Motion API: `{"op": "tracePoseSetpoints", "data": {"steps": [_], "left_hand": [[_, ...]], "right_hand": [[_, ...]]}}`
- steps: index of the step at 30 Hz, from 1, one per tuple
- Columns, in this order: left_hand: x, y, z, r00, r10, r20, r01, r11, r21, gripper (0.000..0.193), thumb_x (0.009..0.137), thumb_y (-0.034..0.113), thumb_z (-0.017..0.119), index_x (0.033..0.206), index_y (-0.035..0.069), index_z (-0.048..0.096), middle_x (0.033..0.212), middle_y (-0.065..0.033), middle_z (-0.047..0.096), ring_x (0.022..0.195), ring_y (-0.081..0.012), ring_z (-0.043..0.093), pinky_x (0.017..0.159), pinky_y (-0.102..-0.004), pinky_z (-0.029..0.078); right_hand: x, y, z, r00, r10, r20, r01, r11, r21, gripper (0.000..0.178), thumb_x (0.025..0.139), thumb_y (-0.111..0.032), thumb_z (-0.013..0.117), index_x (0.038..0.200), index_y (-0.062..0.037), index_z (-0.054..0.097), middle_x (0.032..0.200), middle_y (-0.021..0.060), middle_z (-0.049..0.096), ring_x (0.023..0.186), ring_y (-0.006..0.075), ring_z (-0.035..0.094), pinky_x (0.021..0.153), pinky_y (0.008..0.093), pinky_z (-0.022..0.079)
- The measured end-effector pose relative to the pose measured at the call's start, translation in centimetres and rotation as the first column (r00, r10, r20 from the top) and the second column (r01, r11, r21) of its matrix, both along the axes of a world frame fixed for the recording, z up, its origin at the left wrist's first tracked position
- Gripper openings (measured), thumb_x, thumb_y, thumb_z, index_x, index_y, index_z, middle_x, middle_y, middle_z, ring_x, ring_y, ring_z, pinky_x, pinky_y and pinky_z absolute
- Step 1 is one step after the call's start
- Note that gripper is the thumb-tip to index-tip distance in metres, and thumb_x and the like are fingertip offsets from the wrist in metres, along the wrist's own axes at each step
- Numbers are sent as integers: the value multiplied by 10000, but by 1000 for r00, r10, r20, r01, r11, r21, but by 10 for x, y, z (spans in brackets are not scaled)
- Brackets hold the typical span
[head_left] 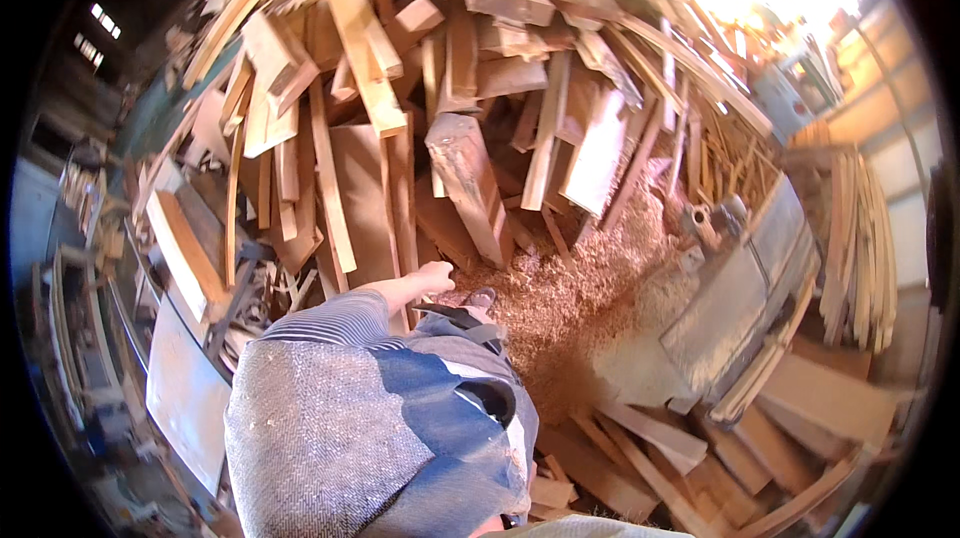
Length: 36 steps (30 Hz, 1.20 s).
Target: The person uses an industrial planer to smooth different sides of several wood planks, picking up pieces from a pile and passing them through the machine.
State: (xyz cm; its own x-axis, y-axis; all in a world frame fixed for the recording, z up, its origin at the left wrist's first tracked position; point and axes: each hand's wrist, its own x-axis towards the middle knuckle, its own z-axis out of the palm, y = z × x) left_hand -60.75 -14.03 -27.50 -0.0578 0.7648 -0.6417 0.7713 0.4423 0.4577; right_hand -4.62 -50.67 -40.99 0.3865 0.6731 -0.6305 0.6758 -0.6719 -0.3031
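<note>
My left hand reaches forward at the end of a striped sleeve, in front of the lower edge of a big wood heap. Its fingers look curled in, and nothing shows in them. Nearest to it are a thick squared timber, leaning with its end grain up, and a wide brown board standing on end. Just past the hand, my shoe shows beside wood shavings. A scrap of skin with a dark band appears at the lower edge; my right hand itself is out of the picture.
Offcuts and long slats are heaped high ahead, many leaning or jutting out. A dusty grey panel stands at right, near slats stacked upright. Loose planks lie at lower right, and a pale sheet stands at left.
</note>
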Motion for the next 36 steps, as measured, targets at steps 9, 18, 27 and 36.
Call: {"op": "tracePoseSetpoints", "data": {"steps": [9,18,27,36], "left_hand": [[-48,-34,-23,913,408,-3,-406,911,72,415,787,276,663,1066,-31,658,1064,-294,690,1028,-442,671,897,-504,529],[6,-145,-7,723,681,115,-686,727,13,398,795,311,678,1035,-4,718,1057,-279,703,1014,-433,686,888,-500,537],[62,-228,-67,680,732,-31,-732,678,-62,434,783,333,713,1087,24,734,1054,-267,713,1008,-427,699,876,-476,551],[70,-180,-18,692,721,23,-716,683,145,360,806,316,692,963,-4,644,825,-232,687,787,-361,704,718,-465,539]], "right_hand": [[-112,302,96,916,395,-62,-373,900,225,336,841,-270,643,1067,-45,747,992,188,742,932,345,717,841,415,545],[-186,407,128,550,812,-194,-784,583,215,398,863,-284,676,1207,-85,706,981,183,752,900,305,736,798,384,563],[-92,360,123,533,826,-184,-821,558,123,440,876,-283,682,1237,-31,682,1027,181,750,947,268,733,834,378,557],[-37,323,104,685,700,-202,-700,709,85,441,876,-276,687,1240,-27,679,1035,177,751,953,262,731,838,375,556]]}}
